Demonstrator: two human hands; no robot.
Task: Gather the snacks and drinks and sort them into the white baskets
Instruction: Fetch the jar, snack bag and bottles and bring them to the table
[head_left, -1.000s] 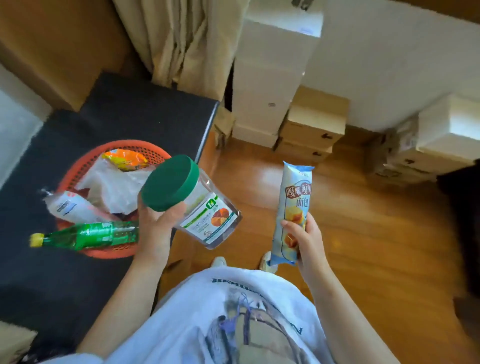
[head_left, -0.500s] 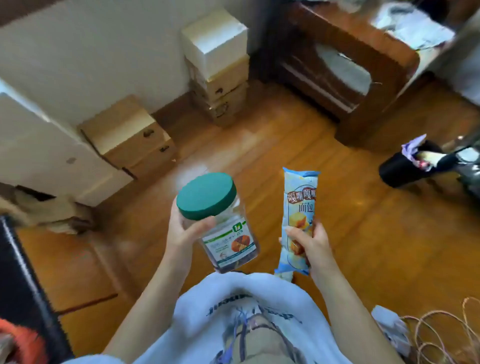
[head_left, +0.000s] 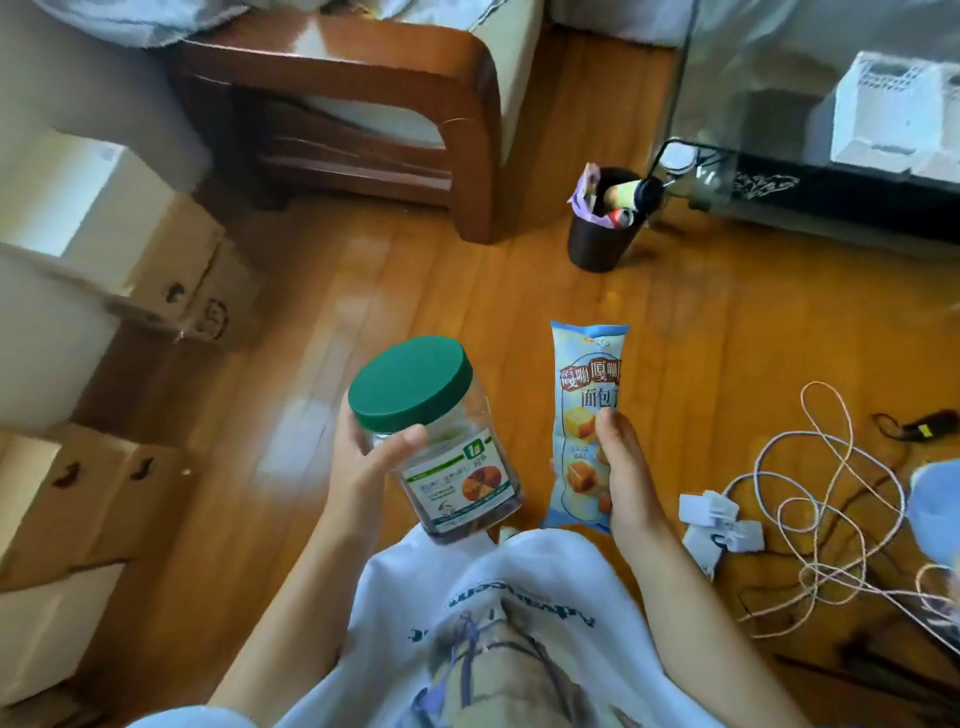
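Observation:
My left hand (head_left: 363, 462) grips a clear plastic jar (head_left: 447, 462) with a green lid and a snack label, held tilted at waist height. My right hand (head_left: 626, 467) holds an upright light-blue bread snack packet (head_left: 584, 395) by its lower half. Both are above the wooden floor in front of my body. A white basket (head_left: 898, 114) stands on the glass table at the top right, far from both hands.
Cardboard boxes (head_left: 119, 244) are stacked along the left. A wooden armchair (head_left: 363, 104) stands at the top centre. A dark bin (head_left: 602, 228) with rubbish sits beside the glass table (head_left: 753, 78). Tangled cords (head_left: 810, 499) and white plugs (head_left: 717, 525) lie on the floor at right.
The view has swung right, away from the black table and orange basket, past the boxes to the armchair, bin and glass table. Both hands keep holding the jar and the packet.

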